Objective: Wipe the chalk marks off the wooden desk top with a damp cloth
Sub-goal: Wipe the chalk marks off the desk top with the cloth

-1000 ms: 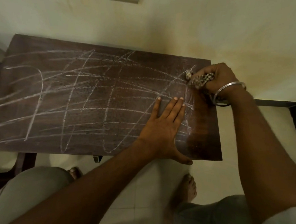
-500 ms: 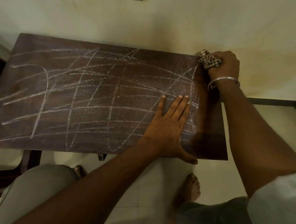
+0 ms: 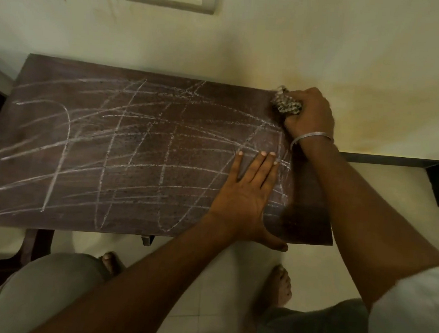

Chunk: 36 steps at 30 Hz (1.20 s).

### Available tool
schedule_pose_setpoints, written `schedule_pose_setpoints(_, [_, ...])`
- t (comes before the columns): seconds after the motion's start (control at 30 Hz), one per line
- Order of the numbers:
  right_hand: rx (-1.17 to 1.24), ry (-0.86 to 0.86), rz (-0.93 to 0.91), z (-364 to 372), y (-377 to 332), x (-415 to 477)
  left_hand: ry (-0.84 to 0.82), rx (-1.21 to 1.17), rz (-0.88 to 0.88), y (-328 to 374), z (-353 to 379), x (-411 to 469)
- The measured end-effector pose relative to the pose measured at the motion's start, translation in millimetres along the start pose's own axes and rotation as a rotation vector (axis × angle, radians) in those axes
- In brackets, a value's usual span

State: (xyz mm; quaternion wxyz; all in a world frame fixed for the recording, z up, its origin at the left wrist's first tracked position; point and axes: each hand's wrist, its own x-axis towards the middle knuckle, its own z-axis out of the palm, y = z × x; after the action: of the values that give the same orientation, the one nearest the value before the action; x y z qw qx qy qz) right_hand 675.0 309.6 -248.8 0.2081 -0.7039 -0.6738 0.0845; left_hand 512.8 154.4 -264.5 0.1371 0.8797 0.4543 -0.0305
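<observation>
Right hand (image 3: 311, 113): was curled round the cloth (image 3: 286, 105), pressed at the desk's (image 3: 50, 81) far right corner.
Left hand (image 3: 247, 194): was laid flat, fingers straight.
Chalk marks (image 3: 136, 150): were spread across the top.

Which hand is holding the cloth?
The right hand, at the desk's far right corner, grips the cloth. The left hand lies flat on the desk, holding nothing.

The counter (image 3: 63, 82) is dark brown and wood-grained, crossed by white chalk marks (image 3: 126, 144) in a loose scribbled lattice. At its far right corner, the cloth (image 3: 286, 104) is checked pale grey and dark. The bangle (image 3: 311, 136) is silver, the wall (image 3: 274, 40) cream with yellowish staining, and the trousers (image 3: 35, 296) grey.
</observation>
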Motion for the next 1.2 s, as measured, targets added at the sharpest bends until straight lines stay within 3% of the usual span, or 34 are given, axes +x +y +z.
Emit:
schedule_pose_setpoints(0.1, [-0.031,0.130,0.261,-3.0,0.2,8.5,0.008,-0.015,-0.006,-4.5,0.5,-4.8])
schedule_pose_setpoints(0.17, [-0.046,0.141,0.300,2.1,-12.4,9.1,0.008,-0.010,-0.003,-6.8,-1.1,-6.4])
schedule_pose_setpoints(0.37, [0.020,-0.058,-0.015,10.4,-30.0,7.7,-0.007,0.004,-0.004,-7.7,-1.2,-5.8])
schedule_pose_setpoints(0.53, [-0.009,-0.038,0.112,4.6,-20.6,31.3,-0.005,0.004,-0.016,-8.4,-0.3,-8.1])
schedule_pose_setpoints(0.7, [0.048,-0.086,-0.080,0.5,-7.1,10.7,0.002,-0.010,-0.014,-8.9,0.4,-7.4])
schedule_pose_setpoints(0.9, [0.057,-0.140,-0.089,-4.5,-2.9,34.6,-0.003,-0.014,-0.008,-10.4,0.0,-8.3])
schedule_pose_setpoints(1.07, [0.170,-0.242,-0.248,-24.2,4.2,-6.5,-0.002,-0.011,-0.009,-9.6,-0.5,-8.1])
schedule_pose_setpoints(1.2, [0.121,-0.218,-0.195,-20.3,1.5,10.4,0.007,-0.001,-0.004,-10.7,-0.2,-6.7])
